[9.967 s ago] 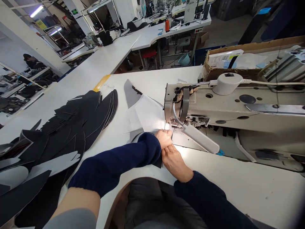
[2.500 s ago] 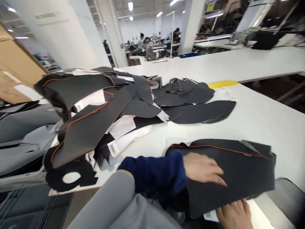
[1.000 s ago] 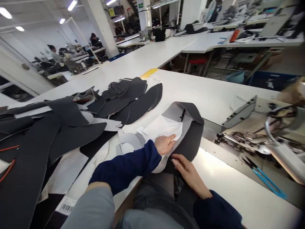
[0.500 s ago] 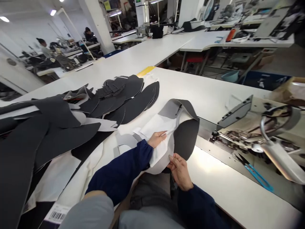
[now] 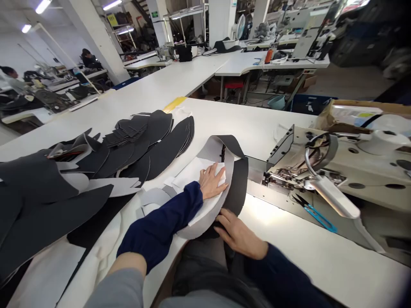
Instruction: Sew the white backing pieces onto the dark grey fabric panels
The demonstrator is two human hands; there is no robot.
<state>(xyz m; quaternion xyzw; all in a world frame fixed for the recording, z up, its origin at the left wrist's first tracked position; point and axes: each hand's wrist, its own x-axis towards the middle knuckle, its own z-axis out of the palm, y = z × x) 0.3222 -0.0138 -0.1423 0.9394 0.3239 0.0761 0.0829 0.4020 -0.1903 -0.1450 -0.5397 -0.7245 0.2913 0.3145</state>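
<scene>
A curved fabric piece [image 5: 236,184], black on one face and grey on the other, lies curled on the white table in front of me. Over its grey side rests a thin white sheet [image 5: 201,211]. My left hand [image 5: 212,182] is pressed flat on this sheet with its fingers spread. At the near edge of the fabric piece, my right hand [image 5: 242,235] holds the border between thumb and fingers; its fingertips are partly hidden. A small dark mark [image 5: 222,152] shows on the grey face.
To the right stands a sewing machine [image 5: 308,171], with blue-handled thread snips [image 5: 316,214] beside it. Stacked black cut pieces [image 5: 170,145] spread across the left of the table. A yellow strip [image 5: 175,104] lies farther back. Two people sit at distant tables.
My left hand has gone from pinching the white sheet to lying flat on it. The fabric piece has settled lower onto the table. The view has turned right.
</scene>
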